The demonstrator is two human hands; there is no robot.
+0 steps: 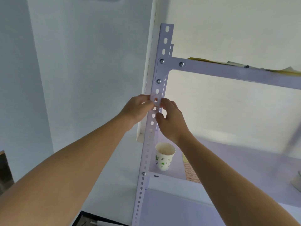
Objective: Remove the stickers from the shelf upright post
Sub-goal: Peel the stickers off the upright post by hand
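Note:
A pale lilac perforated upright post (150, 129) of a metal shelf runs from the bottom centre up to the top. A faint pinkish sticker (156, 99) lies across the post just below the bolted corner plate. My left hand (138, 108) grips the post's left edge at the sticker, fingertips on the sticker. My right hand (171, 119) is on the post's right side, fingers curled at the sticker's right edge and thumb against the post below. Whether the sticker is lifted is too blurred to tell.
A paper cup (164, 156) with green print stands on the lower shelf board (244, 168), beside a sheet of red-and-white stickers (191, 174). The top shelf beam (236, 72) carries yellow paper and a pen. White walls lie behind and to the left.

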